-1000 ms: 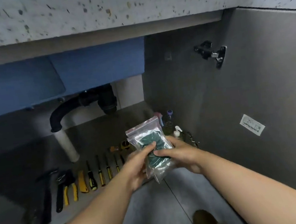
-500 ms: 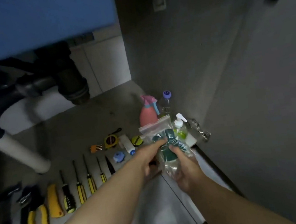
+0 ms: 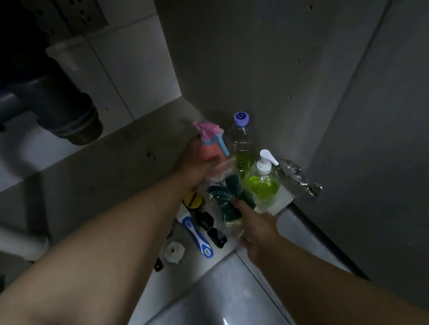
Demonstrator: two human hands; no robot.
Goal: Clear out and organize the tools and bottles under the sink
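A clear zip bag (image 3: 227,197) of dark green scouring pads hangs low over the right end of the cabinet floor (image 3: 115,164). My right hand (image 3: 254,225) grips its lower end from below. My left hand (image 3: 193,165), blurred, is at the bag's top edge and seems to pinch it, right against the pink spray bottle (image 3: 209,141). Behind the bag stand a clear bottle with a purple cap and green liquid (image 3: 242,142) and a pump bottle of green soap (image 3: 262,183).
Under my left forearm lie a yellow tape measure (image 3: 193,201), a blue-and-white handled tool (image 3: 197,235), a black part (image 3: 211,228) and a white plastic nut (image 3: 174,252). Crumpled clear plastic (image 3: 295,176) sits by the grey side wall (image 3: 262,60). The dark drain trap (image 3: 64,108) hangs at the upper left.
My head has moved closer and lower into the cabinet. Both hands have carried the bag forward and down to the bottles. The row of hand tools has left the view.
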